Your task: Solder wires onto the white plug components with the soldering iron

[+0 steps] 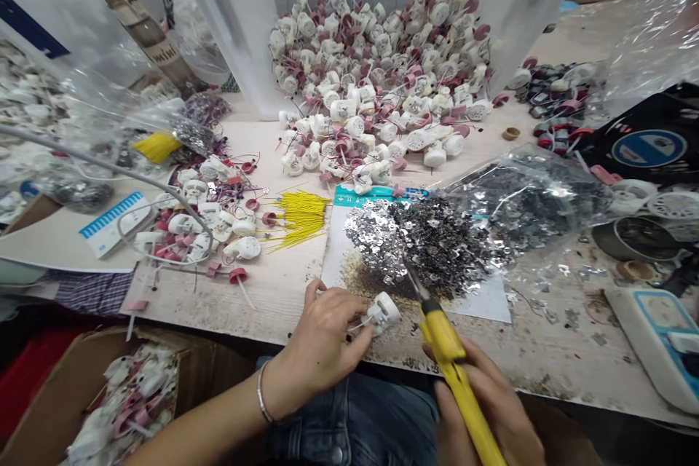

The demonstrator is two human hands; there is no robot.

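Note:
Between the thumb and fingers of my left hand point(330, 328) is a small white plastic part point(383, 313) with a round end, held above the table's front edge. My right hand point(486, 400) is wrapped round the yellow handle of a soldering iron point(445, 338). The iron's metal tip points up and left, over a heap of small silver and dark metal pieces point(420, 240). That heap lies on a white sheet point(494, 306). Left of it is a bundle of yellow wires point(302, 218).
A large pile of white and pink parts point(376, 87) spills from a clear bin at the back. More parts point(212, 218) lie left. A cardboard box point(202, 371) of parts stands below left. A plastic bag point(546, 189) and a white-and-blue device point(655, 349) are right.

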